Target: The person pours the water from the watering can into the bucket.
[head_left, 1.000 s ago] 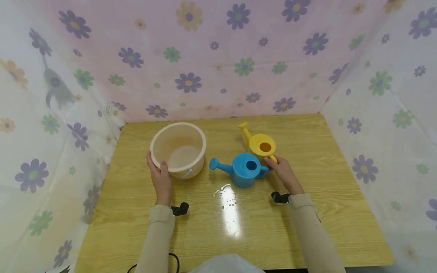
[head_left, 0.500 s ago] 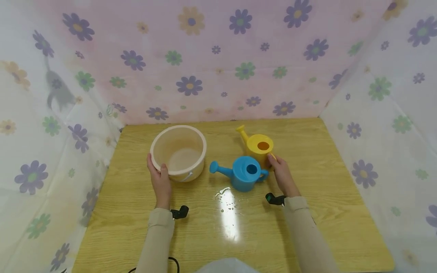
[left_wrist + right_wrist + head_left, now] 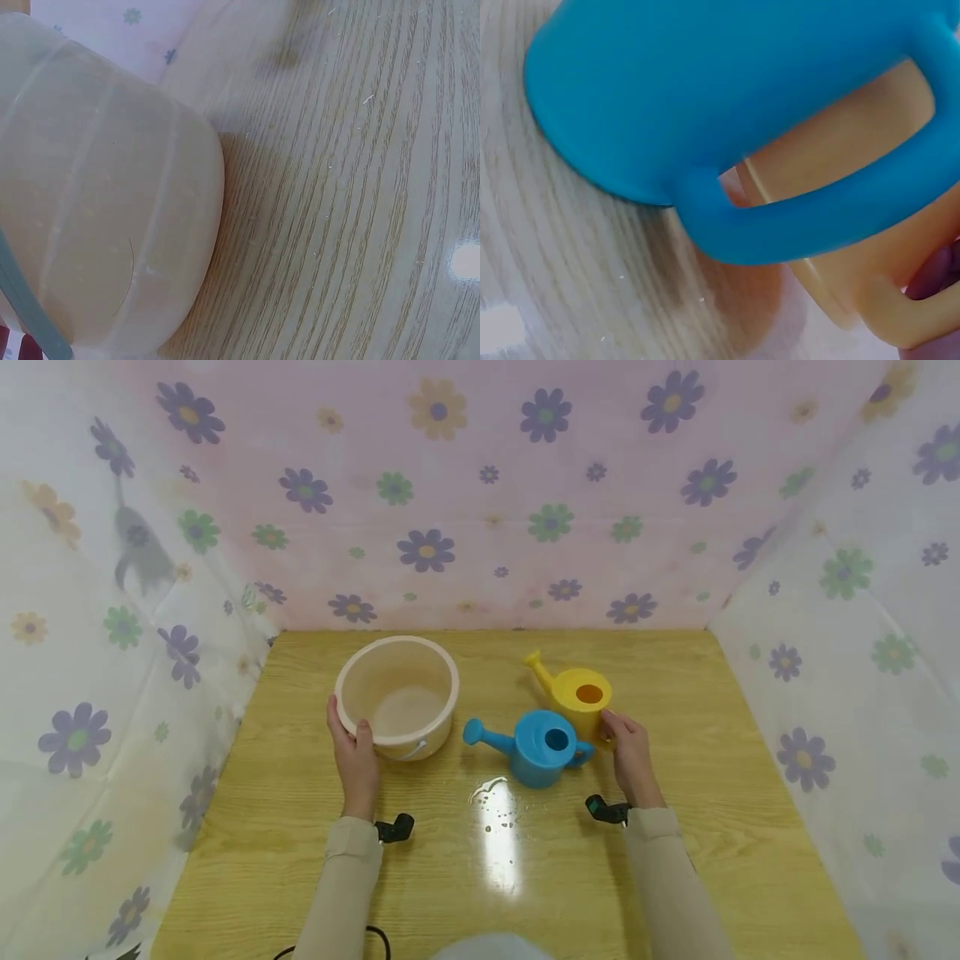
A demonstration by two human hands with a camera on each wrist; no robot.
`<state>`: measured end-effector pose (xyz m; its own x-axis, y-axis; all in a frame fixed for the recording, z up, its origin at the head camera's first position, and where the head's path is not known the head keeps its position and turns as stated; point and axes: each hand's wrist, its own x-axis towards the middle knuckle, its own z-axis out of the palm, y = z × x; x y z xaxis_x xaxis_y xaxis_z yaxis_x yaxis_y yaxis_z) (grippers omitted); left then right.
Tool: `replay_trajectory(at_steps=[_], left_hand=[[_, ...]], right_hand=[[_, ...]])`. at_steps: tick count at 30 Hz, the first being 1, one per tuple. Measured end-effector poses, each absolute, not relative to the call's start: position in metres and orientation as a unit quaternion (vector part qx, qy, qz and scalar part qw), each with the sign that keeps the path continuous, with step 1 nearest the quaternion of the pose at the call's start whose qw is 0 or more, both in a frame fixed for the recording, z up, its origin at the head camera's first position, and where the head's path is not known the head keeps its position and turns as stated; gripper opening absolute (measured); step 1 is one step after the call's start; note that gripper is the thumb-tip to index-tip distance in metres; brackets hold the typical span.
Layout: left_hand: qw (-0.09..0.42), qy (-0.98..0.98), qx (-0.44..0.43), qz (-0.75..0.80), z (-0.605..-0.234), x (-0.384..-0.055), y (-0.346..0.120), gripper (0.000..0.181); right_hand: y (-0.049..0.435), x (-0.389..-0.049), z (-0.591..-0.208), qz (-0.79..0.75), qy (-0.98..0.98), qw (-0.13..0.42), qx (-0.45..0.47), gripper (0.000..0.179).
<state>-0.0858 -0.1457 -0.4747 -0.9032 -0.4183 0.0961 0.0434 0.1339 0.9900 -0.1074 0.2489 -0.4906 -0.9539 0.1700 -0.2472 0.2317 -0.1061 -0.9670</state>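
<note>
At the left, a cream plastic bucket (image 3: 408, 706) stands on the table, its mouth tipped slightly towards me in the head view. My left hand (image 3: 356, 768) grips its near left rim, thumb on the rim and fingers round the outer wall. A thin pale handle (image 3: 30, 304) hangs along its side. Right of it stands a blue watering can (image 3: 538, 752), spout pointing left. Behind that is a yellow watering can (image 3: 581, 693), spout towards the back left. My right hand (image 3: 630, 756) holds the yellow can's handle, where fingers (image 3: 934, 274) show inside the loop.
A wood-grain table (image 3: 720, 827) carries everything. Wet drops (image 3: 491, 818) lie in front of the blue can. Flower-printed sheets (image 3: 487, 485) close in the back and both sides. A black cable (image 3: 378, 935) lies at the near edge.
The yellow can has shifted slightly beside the blue one, and my right hand sits lower at its handle. My left hand and the bucket stay put. The head view has tilted a little.
</note>
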Motion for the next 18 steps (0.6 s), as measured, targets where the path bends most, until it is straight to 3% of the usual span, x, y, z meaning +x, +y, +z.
replay_trajectory(at_steps=[5, 18], left_hand=[[0.181, -0.740, 0.120, -0.636, -0.462, -0.082, -0.141, 0.057], [0.192, -0.743, 0.115, -0.631, -0.461, -0.081, -0.141, 0.058]], right_hand=[[0.254, -0.106, -0.492, -0.726, 0.664, -0.010, 0.176, 0.052], [0.251, -0.105, -0.472, -0.762, 0.592, -0.178, 0.191, 0.051]])
